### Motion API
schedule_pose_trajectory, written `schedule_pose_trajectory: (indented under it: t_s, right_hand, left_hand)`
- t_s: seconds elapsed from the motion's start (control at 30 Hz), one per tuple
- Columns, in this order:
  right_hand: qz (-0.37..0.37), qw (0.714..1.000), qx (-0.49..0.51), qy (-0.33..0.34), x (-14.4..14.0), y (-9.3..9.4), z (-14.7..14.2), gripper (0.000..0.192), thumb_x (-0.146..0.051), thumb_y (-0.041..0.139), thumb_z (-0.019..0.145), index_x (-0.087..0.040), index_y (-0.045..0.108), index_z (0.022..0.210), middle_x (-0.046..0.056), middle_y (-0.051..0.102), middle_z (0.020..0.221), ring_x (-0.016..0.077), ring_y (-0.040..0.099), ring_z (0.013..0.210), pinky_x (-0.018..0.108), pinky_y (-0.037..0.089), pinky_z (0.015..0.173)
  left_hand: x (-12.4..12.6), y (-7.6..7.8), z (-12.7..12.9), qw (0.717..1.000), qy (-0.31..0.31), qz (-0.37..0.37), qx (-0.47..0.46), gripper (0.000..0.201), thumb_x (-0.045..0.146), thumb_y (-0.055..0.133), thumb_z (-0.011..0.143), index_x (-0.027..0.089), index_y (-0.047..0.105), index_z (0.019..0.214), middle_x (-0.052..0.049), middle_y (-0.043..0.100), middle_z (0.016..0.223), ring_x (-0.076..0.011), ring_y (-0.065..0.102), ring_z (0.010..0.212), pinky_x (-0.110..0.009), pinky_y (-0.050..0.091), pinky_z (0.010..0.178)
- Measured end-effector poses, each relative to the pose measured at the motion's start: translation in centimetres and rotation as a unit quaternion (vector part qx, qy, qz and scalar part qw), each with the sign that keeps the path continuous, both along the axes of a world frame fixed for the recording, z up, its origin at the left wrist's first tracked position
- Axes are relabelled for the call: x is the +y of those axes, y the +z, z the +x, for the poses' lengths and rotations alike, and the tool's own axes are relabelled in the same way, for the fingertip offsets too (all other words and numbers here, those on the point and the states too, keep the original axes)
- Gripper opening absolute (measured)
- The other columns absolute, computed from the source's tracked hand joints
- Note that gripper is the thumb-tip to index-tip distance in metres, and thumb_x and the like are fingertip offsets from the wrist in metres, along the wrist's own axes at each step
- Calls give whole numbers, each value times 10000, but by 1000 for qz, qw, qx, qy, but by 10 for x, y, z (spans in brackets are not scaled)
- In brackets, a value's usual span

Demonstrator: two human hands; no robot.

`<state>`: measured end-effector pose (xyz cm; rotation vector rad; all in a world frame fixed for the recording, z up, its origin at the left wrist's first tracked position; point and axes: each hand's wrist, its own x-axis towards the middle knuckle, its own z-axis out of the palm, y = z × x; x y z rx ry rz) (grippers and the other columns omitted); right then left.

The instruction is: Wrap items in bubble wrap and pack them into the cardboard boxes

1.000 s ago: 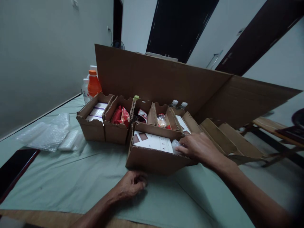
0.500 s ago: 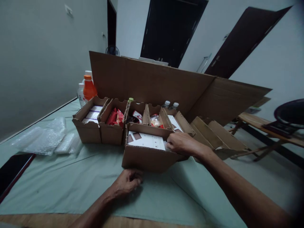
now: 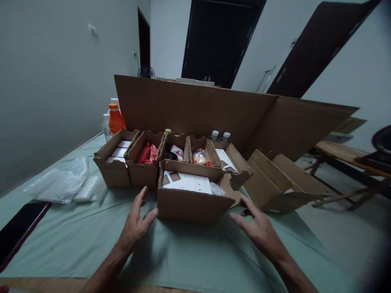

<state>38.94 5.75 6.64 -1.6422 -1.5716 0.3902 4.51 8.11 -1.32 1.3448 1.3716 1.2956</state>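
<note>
In the middle of the table stands an open cardboard box (image 3: pixel 195 209), with a white box (image 3: pixel 186 182) and some bubble wrap (image 3: pixel 216 189) inside it. My left hand (image 3: pixel 137 221) is at the box's left end, fingers spread, thumb close to its corner; whether it touches I cannot tell. At the right end my right hand (image 3: pixel 255 221) has its thumb and fingers apart around the corner, with nothing in it. Behind stands a row of cardboard bins, holding white packs (image 3: pixel 119 150), red packets (image 3: pixel 148 154), a red-and-white packet (image 3: pixel 176 152) and a clear packet (image 3: pixel 200 156).
Bubble wrap sheets (image 3: pixel 65 183) and a phone (image 3: pixel 21 224) lie on the left. An orange bottle (image 3: pixel 115 119) stands behind the bins, before a tall cardboard panel (image 3: pixel 195 106). More cardboard bins (image 3: pixel 275 179) sit at the right edge, near a wooden stool (image 3: pixel 339 152).
My right hand has come out of the front box, leaving bubble wrap visible there, and moved to its right end. My left hand has opened and moved to the left end.
</note>
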Motion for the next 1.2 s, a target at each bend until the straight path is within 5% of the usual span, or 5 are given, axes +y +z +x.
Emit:
schedule_pose_trajectory:
  t_s: [0.23, 0.6, 0.8, 0.9, 1.2]
  right_hand:
    - [-55, 991, 99, 66, 20, -42, -48, 540, -555, 671, 728, -150, 726, 1081, 149, 757, 1113, 365, 683, 1078, 479, 545, 948]
    - [14, 993, 72, 96, -21, -19, -120, 523, -537, 682, 782, -188, 662, 1171, 117, 745, 1088, 310, 684, 976, 436, 571, 835]
    - [29, 998, 45, -19, -27, 18, -73, 517, -624, 705, 716, -217, 710, 1035, 102, 764, 992, 341, 682, 967, 407, 560, 712]
    - [36, 995, 0, -91, -36, 22, -54, 535, -659, 713, 675, -218, 711, 977, 106, 764, 923, 378, 678, 991, 425, 555, 688]
    - [-2, 990, 94, 103, -11, 5, -147, 469, -594, 700, 739, -196, 693, 986, 94, 771, 931, 280, 692, 790, 382, 569, 651]
  left_hand:
    - [20, 8, 45, 987, -137, 34, -74, 760, 430, 684, 784, 160, 424, 1446, -122, 610, 1369, -313, 538, 1298, -427, 413, 1111]
    - [-59, 9, -37, 997, 33, -21, -62, 722, 505, 757, 749, 149, 533, 1336, -142, 640, 1295, -360, 561, 1246, -461, 445, 1061]
    - [-39, 65, 12, 989, -90, 71, -90, 816, 420, 765, 768, 176, 417, 1465, -133, 595, 1370, -336, 517, 1298, -439, 407, 1105]
    - [-41, 68, 25, 987, -124, 72, -77, 883, 397, 795, 729, 191, 400, 1491, -136, 583, 1381, -352, 504, 1309, -460, 385, 1128]
    - [-69, 53, -51, 997, 29, 26, -72, 774, 473, 725, 810, 163, 412, 1446, -139, 597, 1350, -336, 538, 1278, -438, 434, 1078]
